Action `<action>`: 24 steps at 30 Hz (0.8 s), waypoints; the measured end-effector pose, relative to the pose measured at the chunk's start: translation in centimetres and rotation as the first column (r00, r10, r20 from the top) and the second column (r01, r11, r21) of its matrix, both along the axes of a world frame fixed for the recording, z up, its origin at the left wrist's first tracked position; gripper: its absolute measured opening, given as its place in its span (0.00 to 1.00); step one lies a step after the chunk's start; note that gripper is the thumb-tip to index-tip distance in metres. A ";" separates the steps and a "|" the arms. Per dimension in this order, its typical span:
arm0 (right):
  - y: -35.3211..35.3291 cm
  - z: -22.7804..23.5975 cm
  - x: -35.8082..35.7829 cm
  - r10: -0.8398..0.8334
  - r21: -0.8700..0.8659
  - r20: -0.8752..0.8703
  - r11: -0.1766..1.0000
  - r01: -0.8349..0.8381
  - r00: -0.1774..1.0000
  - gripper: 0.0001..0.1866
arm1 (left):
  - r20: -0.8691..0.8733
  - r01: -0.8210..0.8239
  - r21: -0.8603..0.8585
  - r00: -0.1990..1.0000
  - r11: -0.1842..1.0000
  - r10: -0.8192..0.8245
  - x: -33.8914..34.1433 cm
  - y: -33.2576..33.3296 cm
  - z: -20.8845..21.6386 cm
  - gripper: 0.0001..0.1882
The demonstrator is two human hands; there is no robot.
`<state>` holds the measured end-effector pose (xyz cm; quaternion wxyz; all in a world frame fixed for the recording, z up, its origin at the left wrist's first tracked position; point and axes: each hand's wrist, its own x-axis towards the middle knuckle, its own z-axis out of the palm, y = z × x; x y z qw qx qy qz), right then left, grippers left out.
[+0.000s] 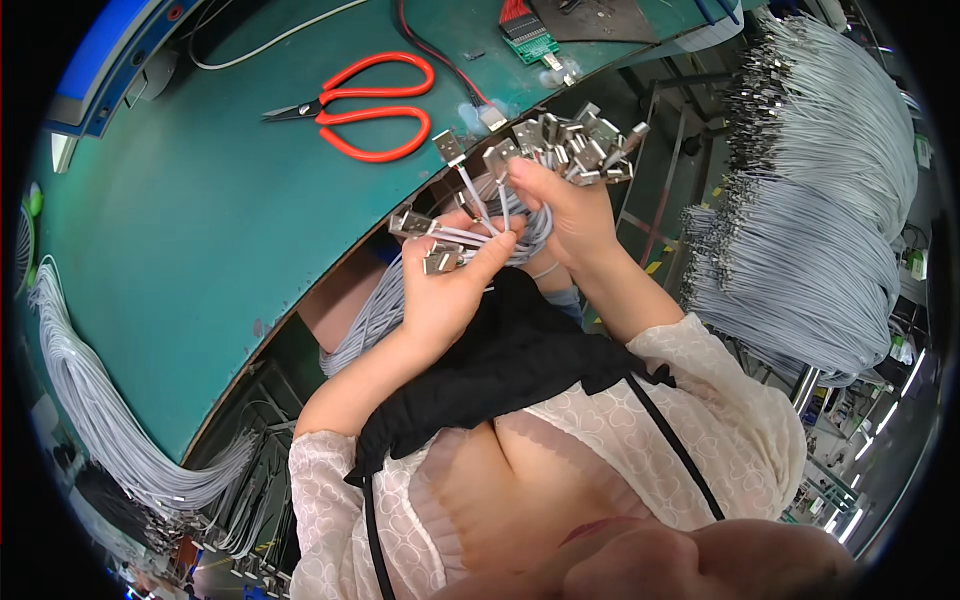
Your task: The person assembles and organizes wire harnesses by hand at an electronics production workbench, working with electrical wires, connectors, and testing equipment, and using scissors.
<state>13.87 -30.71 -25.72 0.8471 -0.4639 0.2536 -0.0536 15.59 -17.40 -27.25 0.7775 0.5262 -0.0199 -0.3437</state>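
Grey USB cables (375,318) hang in a bundle over my lap, at the table's front edge. My left hand (445,290) is closed round a few of them, their metal plugs (412,222) sticking out past the fingers. Close by on the right, my right hand (572,205) grips a thicker bunch, whose many metal plugs (590,140) fan out beyond it. The right thumb presses on a single USB plug (502,157) between the two hands. Some fingers of both hands are hidden behind the cables.
Red-handled scissors (375,108) lie on the green table (200,250). Near its far edge are a green circuit board (530,40) and a USB connector (492,117) on a red-black lead. Cable bundles hang at left (100,400) and are piled on a rack at right (800,270).
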 end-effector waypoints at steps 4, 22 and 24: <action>-0.8 -1.1 0.8 0.014 -0.053 0.031 0.999 -0.012 0.999 0.03 | -0.123 -0.107 -0.138 0.988 0.985 0.090 0.1 -0.4 0.1 0.10; 0.7 0.1 0.7 -0.071 -0.093 0.055 0.993 0.076 0.996 0.03 | -0.094 -0.199 -0.126 0.978 0.972 0.188 -0.3 -0.9 -1.7 0.09; -0.5 -0.8 0.6 -0.021 -0.078 0.047 0.997 0.024 0.999 0.05 | -0.078 -0.188 -0.143 0.981 0.972 0.178 -0.5 -0.8 -1.5 0.09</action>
